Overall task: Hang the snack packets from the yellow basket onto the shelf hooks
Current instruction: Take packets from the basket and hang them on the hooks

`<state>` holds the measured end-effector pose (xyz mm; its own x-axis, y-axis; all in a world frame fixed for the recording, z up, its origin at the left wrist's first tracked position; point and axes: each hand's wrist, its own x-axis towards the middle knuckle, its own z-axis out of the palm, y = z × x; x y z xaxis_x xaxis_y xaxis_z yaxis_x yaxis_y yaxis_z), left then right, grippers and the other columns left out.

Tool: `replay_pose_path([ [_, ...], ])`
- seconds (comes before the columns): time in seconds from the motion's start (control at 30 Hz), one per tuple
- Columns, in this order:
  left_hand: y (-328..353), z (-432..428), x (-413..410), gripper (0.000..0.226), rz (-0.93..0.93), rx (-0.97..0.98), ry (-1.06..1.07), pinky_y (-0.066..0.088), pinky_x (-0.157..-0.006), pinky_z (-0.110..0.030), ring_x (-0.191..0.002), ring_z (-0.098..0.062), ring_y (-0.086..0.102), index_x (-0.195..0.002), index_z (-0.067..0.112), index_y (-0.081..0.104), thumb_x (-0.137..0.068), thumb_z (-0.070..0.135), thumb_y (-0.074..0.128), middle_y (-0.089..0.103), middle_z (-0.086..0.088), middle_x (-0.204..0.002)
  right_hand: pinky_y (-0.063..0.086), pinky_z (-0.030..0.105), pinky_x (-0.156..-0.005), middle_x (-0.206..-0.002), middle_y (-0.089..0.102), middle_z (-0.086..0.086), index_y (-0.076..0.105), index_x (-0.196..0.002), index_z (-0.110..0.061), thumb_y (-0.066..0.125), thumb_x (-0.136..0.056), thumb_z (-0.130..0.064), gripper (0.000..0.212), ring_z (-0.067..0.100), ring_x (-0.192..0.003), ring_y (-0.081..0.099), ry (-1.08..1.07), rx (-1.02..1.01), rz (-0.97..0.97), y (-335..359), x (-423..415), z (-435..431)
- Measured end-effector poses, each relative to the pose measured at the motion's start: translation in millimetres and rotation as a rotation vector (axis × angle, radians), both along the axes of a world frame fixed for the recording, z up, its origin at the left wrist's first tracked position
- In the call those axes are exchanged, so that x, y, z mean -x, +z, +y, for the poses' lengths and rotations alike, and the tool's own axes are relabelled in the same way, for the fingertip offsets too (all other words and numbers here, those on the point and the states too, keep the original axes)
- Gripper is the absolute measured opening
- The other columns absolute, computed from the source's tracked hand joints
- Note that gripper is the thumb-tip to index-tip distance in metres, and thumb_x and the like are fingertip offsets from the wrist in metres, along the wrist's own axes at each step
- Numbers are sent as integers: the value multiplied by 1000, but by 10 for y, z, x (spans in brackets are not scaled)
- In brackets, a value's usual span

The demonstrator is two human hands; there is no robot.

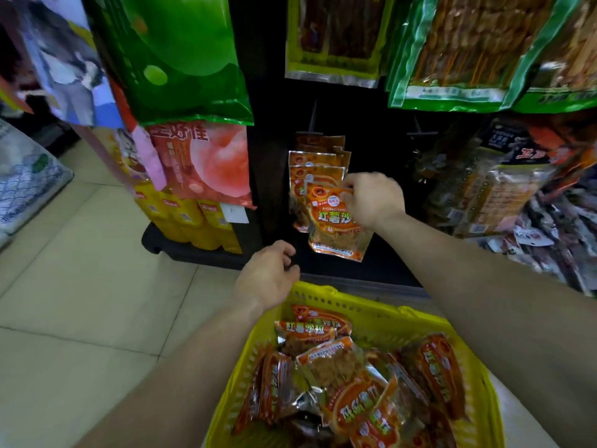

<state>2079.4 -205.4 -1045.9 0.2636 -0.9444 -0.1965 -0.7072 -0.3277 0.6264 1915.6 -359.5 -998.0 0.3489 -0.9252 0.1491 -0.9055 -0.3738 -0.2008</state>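
Observation:
My right hand [373,200] pinches the top right corner of an orange snack packet [332,224] held in front of several matching packets [318,163] hanging on a low shelf hook [311,124]. My left hand [268,274] hovers just beyond the far left rim of the yellow basket [365,310], fingers loosely curled and holding nothing. Several orange packets [352,373] lie piled inside the basket.
A second hook [418,129] to the right looks bare. Large green bags [181,59] and peach-print bags [206,163] hang at left, with yellow packs [190,224] below. Meat-snack bags [468,50] hang above right and dark packets [504,189] crowd the right. Tiled floor [80,286] spreads to the left.

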Motion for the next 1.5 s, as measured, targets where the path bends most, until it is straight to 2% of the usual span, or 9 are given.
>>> replay_pose_path([
  [0.13, -448, -342, -115, 28, -8, -54, 21, 54, -88, -36, -96, -17, 65, -119, 21, 62, -92, 27, 66, 66, 2, -107, 51, 41, -89, -105, 72, 6, 66, -117, -26, 55, -97, -35, 25, 29, -98, 67, 38, -29, 37, -332, -332, -514],
  [0.4, -1169, -1002, 98, 51, 16, -184, -31, 49, -101, -35, -118, -18, 60, -142, 29, 46, -94, 34, 61, 60, 3, -134, 36, 42, -100, -113, 70, 3, 65, -118, -32, 54, -97, -38, 25, 28, -108, 63, 140, -193, 31, -1015, -591, -1084],
  [0.57, -1399, -1295, 129, 69, 35, -155, 8, 42, -109, -42, -133, -25, 49, -153, 39, 25, -94, 35, 61, 40, 1, -153, 39, 41, -99, -116, 70, 2, 63, -122, -33, 52, -98, -40, 27, 28, -112, 62, 163, -112, -73, -1092, -583, -1148],
  [0.7, -1519, -1448, 147, 79, 45, -212, -10, 39, -111, -41, -138, -25, 43, -156, 42, 11, -95, 36, 60, 33, 1, -158, 39, 45, -102, -138, 57, 5, 48, -141, -28, 57, -94, -47, 52, 30, -128, 49, 137, -23, -86, -1108, -415, -1115],
  [0.8, -1574, -1489, 153, 80, 58, -206, 6, 41, -110, -43, -137, -25, 44, -155, 46, 9, -94, 35, 60, 35, 1, -156, 46, 44, -93, -124, 57, 10, 52, -131, -16, 57, -94, -36, 42, 30, -114, 53, 36, 134, -283, -1237, -72, -916],
  [0.93, -1628, -1467, 102, 75, 54, -152, 36, 45, -106, -46, -131, -26, 49, -152, 49, 16, -94, 33, 60, 41, 1, -151, 55, 39, -84, -112, 65, 2, 59, -125, -25, 57, -93, -18, 32, 21, -100, 64, 123, -229, -295, -1705, 277, -640],
  [1.07, -1671, -1468, 35, 75, 106, -132, 53, 43, -109, -43, -135, -23, 46, -153, 50, 16, -95, 31, 60, 41, 3, -153, 48, 41, -100, -151, 39, 1, 23, -155, -38, 54, -96, -23, 68, 22, -125, 53, 288, -568, -73, -2134, 182, -535],
  [1.23, -1703, -1650, -49, 79, 125, -175, 38, 38, -114, -40, -141, -21, 40, -154, 49, 12, -95, 32, 62, 34, 3, -158, 38, 47, -111, -167, -3, -3, -14, -156, -37, 55, -94, -25, 94, 31, -147, 25, 241, -647, -38, -2266, -96, -608],
  [1.5, -1633, -1697, -78, 76, 105, -207, 37, 40, -112, -38, -140, -23, 42, -156, 45, 16, -96, 33, 62, 37, 0, -158, 42, 48, -107, -163, 13, 5, -7, -157, -38, 56, -94, -34, 89, 34, -140, 33, 188, -612, -26, -2182, -139, -603],
])
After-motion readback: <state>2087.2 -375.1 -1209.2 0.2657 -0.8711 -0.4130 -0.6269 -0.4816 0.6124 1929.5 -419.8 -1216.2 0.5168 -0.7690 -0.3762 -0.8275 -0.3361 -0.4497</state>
